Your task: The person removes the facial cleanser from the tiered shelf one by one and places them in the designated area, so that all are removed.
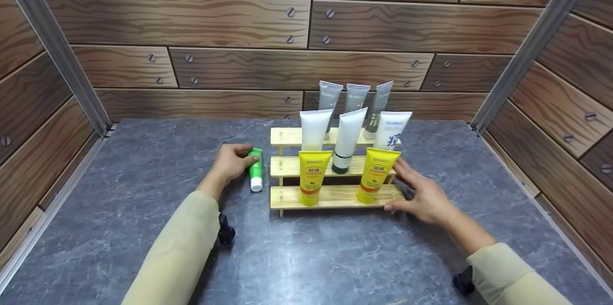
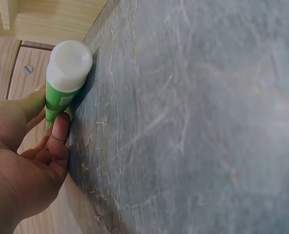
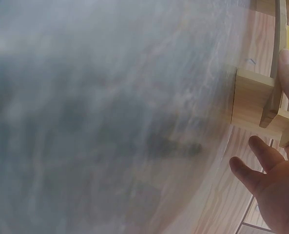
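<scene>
My left hand (image 1: 231, 161) pinches a green squeeze tube (image 1: 256, 167) by its flat end, between thumb and fingers. The tube's white cap (image 2: 68, 61) points toward me, low over the grey tabletop left of a wooden rack (image 1: 287, 195). At the rack's right end is my right hand (image 1: 426, 197), its thumb touching the lowest shelf's front edge and its fingers stretched along the side. In the right wrist view, two fingers (image 3: 246, 173) extend free of the wood. Yellow tubes, left (image 1: 313, 178) and right (image 1: 378, 175), stand on the lowest shelf.
White tubes stand on the middle shelf; one tube (image 1: 351, 140) has a dark green cap. Grey tubes (image 1: 355, 96) line the top shelf behind them. Wood-pattern walls (image 1: 239, 22) enclose the grey tabletop (image 1: 306, 257) at the back and sides.
</scene>
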`<state>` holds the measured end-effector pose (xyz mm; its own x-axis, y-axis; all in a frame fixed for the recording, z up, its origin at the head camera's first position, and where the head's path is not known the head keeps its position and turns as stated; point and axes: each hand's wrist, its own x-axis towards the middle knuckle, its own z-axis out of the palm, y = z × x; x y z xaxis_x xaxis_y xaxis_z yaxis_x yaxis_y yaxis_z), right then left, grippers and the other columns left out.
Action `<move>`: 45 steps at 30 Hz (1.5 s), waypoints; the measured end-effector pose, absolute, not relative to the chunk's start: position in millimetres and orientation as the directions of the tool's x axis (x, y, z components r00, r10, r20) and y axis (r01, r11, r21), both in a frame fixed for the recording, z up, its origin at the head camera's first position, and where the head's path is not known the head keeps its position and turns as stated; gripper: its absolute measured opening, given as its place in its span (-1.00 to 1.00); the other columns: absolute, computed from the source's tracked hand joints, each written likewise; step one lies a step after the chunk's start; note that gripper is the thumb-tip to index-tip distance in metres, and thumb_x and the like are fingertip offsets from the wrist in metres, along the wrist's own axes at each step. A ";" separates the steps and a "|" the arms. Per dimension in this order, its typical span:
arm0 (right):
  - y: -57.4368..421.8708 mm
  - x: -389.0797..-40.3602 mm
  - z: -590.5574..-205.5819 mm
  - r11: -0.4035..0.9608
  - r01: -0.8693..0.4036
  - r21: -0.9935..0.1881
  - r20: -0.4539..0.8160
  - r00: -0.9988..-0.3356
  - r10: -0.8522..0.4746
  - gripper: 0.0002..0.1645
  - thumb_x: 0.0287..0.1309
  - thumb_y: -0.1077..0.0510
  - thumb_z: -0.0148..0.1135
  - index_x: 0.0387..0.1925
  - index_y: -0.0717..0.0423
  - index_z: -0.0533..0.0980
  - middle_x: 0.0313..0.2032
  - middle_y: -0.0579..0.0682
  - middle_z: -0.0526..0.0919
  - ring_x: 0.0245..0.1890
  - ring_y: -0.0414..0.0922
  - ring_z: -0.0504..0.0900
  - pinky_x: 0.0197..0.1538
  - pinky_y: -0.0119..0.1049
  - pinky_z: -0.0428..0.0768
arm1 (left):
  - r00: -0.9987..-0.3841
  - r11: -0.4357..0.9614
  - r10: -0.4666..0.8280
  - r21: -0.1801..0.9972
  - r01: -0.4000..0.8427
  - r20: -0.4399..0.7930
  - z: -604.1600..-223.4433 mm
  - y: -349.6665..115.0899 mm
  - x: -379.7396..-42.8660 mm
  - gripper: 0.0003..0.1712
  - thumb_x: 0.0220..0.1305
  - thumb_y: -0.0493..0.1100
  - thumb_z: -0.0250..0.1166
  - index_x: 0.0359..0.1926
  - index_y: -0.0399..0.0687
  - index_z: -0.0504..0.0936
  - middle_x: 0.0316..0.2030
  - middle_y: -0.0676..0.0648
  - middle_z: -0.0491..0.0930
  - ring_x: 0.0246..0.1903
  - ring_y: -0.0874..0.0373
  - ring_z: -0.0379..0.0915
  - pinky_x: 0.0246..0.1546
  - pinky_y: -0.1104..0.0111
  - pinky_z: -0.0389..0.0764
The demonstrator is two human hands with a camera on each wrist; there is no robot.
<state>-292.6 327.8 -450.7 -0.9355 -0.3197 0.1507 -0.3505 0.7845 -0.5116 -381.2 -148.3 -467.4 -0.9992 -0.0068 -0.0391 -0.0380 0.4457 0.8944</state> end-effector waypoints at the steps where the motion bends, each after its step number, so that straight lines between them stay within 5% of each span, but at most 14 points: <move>1: 327.8 -292.8 -450.6 0.784 -0.349 -0.513 0.147 -0.936 -0.320 0.41 -0.04 -0.28 0.66 0.69 -0.04 0.07 0.66 0.13 -0.02 0.57 0.36 0.10 0.50 0.40 0.05 | -0.999 0.446 -0.004 0.894 -0.036 -0.038 -467.4 -148.6 -381.1 -0.47 0.47 -0.22 0.39 0.36 -0.35 0.58 0.24 -0.35 0.62 0.25 -0.16 0.54 0.23 0.08 0.59; 26: 326.0 -292.5 -451.8 0.783 -0.372 -0.499 0.164 -0.927 -0.336 0.38 -0.02 -0.28 0.64 0.68 0.00 0.10 0.66 0.12 0.00 0.56 0.38 0.12 0.47 0.45 0.06 | -0.997 0.457 -0.002 0.886 -0.073 -0.080 -456.5 -165.5 -370.0 -0.42 0.49 -0.17 0.37 0.42 -0.30 0.54 0.27 -0.34 0.60 0.26 -0.16 0.54 0.22 0.07 0.58; 35: 326.9 -294.4 -450.7 0.779 -0.358 -0.515 0.140 -0.931 -0.336 0.41 -0.03 -0.29 0.64 0.70 -0.08 0.05 0.68 0.06 -0.06 0.58 0.36 0.07 0.49 0.43 0.03 | -0.998 0.486 0.005 0.872 -0.047 -0.057 -437.1 -174.4 -361.9 -0.42 0.50 -0.15 0.37 0.43 -0.26 0.53 0.29 -0.37 0.58 0.29 -0.21 0.51 0.23 0.01 0.58; 45: 328.7 -294.3 -452.6 0.773 -0.397 -0.495 0.185 -0.917 -0.352 0.35 0.01 -0.19 0.67 0.67 0.08 0.12 0.65 0.16 0.02 0.55 0.37 0.14 0.49 0.40 0.10 | -0.998 0.494 0.057 0.869 0.026 -0.003 -401.0 -184.2 -353.1 -0.42 0.51 -0.16 0.36 0.43 -0.30 0.52 0.27 -0.38 0.59 0.23 -0.19 0.58 0.24 0.05 0.60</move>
